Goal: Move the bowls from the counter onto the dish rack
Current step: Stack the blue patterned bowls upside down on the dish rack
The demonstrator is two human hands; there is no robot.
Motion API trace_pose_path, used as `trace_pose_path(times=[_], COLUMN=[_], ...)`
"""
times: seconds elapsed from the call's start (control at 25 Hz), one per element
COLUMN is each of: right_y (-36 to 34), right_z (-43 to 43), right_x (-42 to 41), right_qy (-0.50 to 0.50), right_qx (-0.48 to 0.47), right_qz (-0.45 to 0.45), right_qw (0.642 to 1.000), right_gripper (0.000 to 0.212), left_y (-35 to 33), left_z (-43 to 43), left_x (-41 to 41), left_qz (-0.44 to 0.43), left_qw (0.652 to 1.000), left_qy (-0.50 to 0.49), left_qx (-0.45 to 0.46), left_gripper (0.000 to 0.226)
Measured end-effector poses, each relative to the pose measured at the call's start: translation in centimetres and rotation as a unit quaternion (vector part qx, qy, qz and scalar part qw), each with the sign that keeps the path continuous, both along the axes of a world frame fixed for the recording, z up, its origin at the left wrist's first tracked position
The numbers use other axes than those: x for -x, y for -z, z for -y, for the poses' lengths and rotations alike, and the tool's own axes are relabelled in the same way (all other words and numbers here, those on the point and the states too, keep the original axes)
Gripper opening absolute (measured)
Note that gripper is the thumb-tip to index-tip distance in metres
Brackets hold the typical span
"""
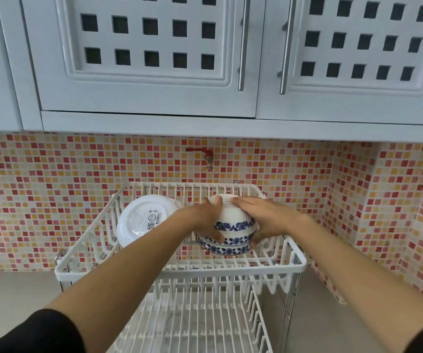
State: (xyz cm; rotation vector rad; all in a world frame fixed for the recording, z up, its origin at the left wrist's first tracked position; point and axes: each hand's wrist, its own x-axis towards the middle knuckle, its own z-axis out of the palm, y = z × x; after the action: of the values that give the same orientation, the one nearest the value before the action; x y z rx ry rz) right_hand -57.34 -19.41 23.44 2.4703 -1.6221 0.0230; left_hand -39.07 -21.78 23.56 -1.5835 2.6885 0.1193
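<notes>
A white two-tier wire dish rack [299, 261] stands on the counter against the tiled wall. Upside down over its upper tier are two nested white bowls with blue flower bands [233, 233]. My left hand [205, 220] grips their left side and my right hand [269, 220] grips their right side and top. A plain white bowl [141, 220] with a label on its base leans on its edge in the upper tier's left part, beside my left forearm.
The rack's lower tier [195, 324] holds no dishes. Grey counter [14, 301] lies left and right of the rack. A red tap [204, 154] sticks out of the mosaic wall above the rack. White wall cabinets [154, 59] hang overhead.
</notes>
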Motion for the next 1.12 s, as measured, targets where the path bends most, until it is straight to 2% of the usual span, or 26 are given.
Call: trace_pose_path(times=[0.12, 0.32, 0.44, 0.68, 0.88, 1.04, 1.12], right_y=[-0.5, -3.7, -5.3, -5.6, -5.5, -1.8, 2.5], right_z=[-1.1, -2.5, -2.2, -0.7, 2.0, 5.6, 7.6], right_x=[0.3, -2.5, -8.0, -23.5, -36.4, -44.6, -46.5], right_qy=[0.035, 0.038, -0.024, -0.085, -0.023, 0.071, 0.119], right_qx=[-0.009, 0.034, 0.068, 0.031, -0.022, -0.089, -0.143], right_qz=[0.005, 0.091, 0.102, 0.130, 0.140, 0.106, 0.111], right_qw=[0.999, 0.994, 0.992, 0.987, 0.990, 0.988, 0.976], right_gripper=[0.119, 0.095, 0.078, 0.062, 0.055, 0.034, 0.043], left_y=[-1.5, -5.4, -6.9, -6.9, -4.3, 1.5, 6.2], left_z=[-0.8, -2.4, -2.5, -1.9, 0.2, 4.2, 5.9], left_x=[-0.2, -4.4, -9.1, -22.8, -34.0, -41.2, -43.1], left_qz=[0.007, -0.058, -0.070, -0.073, -0.067, -0.049, -0.047], left_qw=[1.000, 0.990, 0.987, 0.984, 0.979, 0.978, 0.977], left_qy=[0.005, 0.064, 0.026, -0.059, -0.141, -0.196, -0.207], left_qx=[0.007, 0.116, 0.142, 0.151, 0.128, 0.055, 0.000], left_gripper=[0.110, 0.065, 0.058, 0.045, 0.045, 0.048, 0.051])
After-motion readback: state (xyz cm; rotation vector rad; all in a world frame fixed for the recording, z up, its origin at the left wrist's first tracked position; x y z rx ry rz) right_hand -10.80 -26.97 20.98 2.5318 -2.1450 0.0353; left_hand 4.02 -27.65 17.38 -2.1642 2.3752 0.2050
